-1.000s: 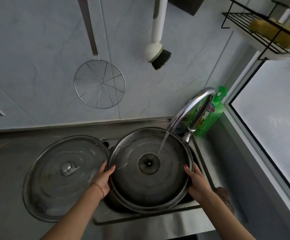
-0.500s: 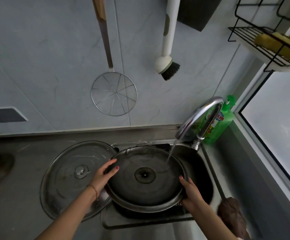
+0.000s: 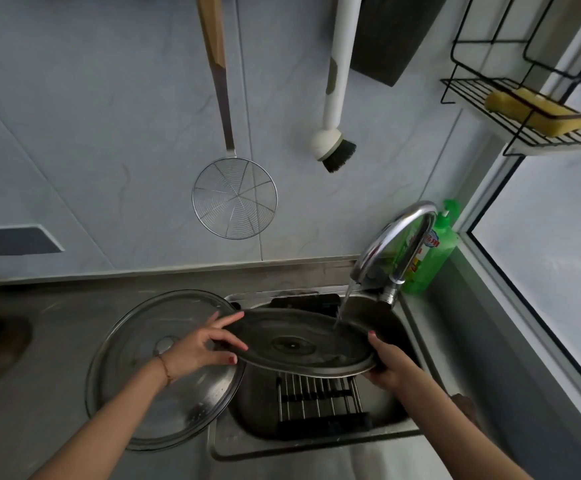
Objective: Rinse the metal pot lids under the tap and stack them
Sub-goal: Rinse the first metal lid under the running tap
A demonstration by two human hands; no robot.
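While water from the curved tap [image 3: 394, 242] falls onto it, you hold a metal pot lid [image 3: 302, 344] over the sink [image 3: 316, 441], inner side up and tilted away from you, so it reads as a flat oval. Your right hand [image 3: 391, 363] grips its right rim, thumb on top; the other fingers are hidden under the lid. Your left hand [image 3: 200, 344] sits at the left rim with fingers spread fairly wide, fingertips touching the edge; whether it really grips is hard to tell. A second, larger lid [image 3: 164, 368] lies knob up on the steel counter [image 3: 32, 393] just beside the sink's left edge, your left hand covering most of its knob. Under the held lid a rack of metal bars [image 3: 320, 396] shows only in part. Behind the tap, a green detergent bottle [image 3: 434, 254] is half hidden. At the counter's left edge a dark vessel is cut off.
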